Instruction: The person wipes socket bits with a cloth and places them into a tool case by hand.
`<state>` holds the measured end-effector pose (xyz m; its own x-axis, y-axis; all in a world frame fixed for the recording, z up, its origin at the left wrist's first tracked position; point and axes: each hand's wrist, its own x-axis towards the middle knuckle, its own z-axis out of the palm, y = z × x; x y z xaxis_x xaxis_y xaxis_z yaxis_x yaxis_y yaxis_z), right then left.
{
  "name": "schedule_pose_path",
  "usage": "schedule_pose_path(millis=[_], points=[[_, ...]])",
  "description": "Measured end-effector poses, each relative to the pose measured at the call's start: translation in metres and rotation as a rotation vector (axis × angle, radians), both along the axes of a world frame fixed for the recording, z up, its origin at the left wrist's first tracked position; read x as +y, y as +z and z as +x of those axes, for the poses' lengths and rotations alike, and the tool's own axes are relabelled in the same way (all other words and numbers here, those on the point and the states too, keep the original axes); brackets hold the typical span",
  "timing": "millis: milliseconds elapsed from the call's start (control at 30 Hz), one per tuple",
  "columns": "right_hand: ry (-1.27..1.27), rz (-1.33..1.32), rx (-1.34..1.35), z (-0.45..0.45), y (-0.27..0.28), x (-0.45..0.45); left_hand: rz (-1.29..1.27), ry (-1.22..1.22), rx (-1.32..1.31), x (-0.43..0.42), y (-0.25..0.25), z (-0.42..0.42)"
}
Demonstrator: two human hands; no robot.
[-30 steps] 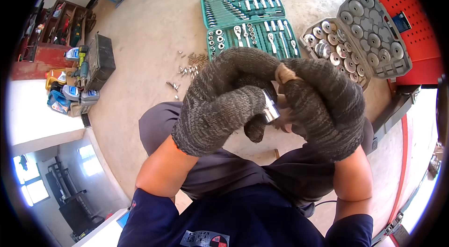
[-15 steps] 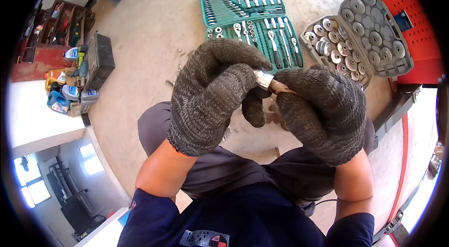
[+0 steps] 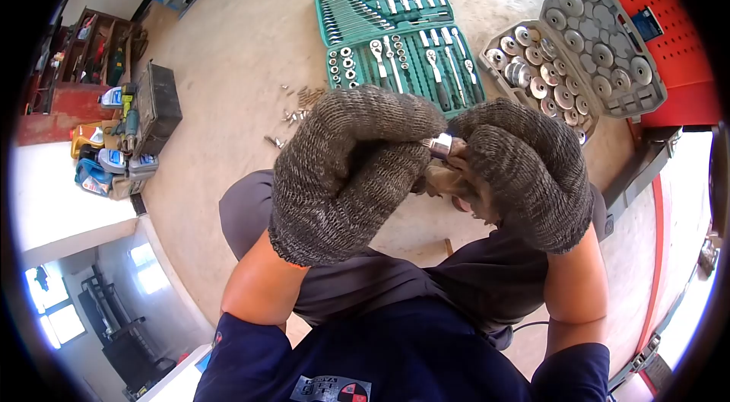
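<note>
Both hands wear dark knitted gloves and meet in front of my knees. My left hand (image 3: 350,177) is closed, with its fingertips pinching a short, shiny metal socket (image 3: 440,146). A crumpled brownish rag (image 3: 464,183) is bunched in my right hand (image 3: 532,177), which is also closed. Part of the rag touches the socket's right end. The gloves cover much of both things. Just beyond my hands lies an opened green tool case (image 3: 415,52) with wrenches, ratchets and sockets in it.
Small metal pieces (image 3: 308,98) lie on the floor left of the green case. An open grey case (image 3: 652,104) of round metal cups stands to the right, near a red cabinet (image 3: 677,29). At left are bottles (image 3: 114,161) and a black box (image 3: 158,107).
My right hand has turned and drawn closer to the left, bringing more of the rag into view around the socket. My left fingers have curled in. The view has shifted slightly.
</note>
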<state>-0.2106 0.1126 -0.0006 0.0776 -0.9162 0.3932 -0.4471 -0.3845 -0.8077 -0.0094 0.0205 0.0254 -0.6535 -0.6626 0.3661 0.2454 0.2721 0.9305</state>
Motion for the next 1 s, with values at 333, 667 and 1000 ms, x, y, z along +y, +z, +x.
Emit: schedule_pose_path(millis=[333,667,1000], points=[[-0.138,0.158,-0.301,0.019,0.036,-0.001,0.575,-0.013,-0.173,0.004,0.025,-0.001],[-0.059,-0.121,0.142,0.015,0.048,-0.007,0.459,0.148,-0.086,0.011,0.021,0.000],[0.009,0.387,-0.653,0.018,0.037,-0.010,-0.365,-0.052,-0.088,-0.016,-0.001,0.011]])
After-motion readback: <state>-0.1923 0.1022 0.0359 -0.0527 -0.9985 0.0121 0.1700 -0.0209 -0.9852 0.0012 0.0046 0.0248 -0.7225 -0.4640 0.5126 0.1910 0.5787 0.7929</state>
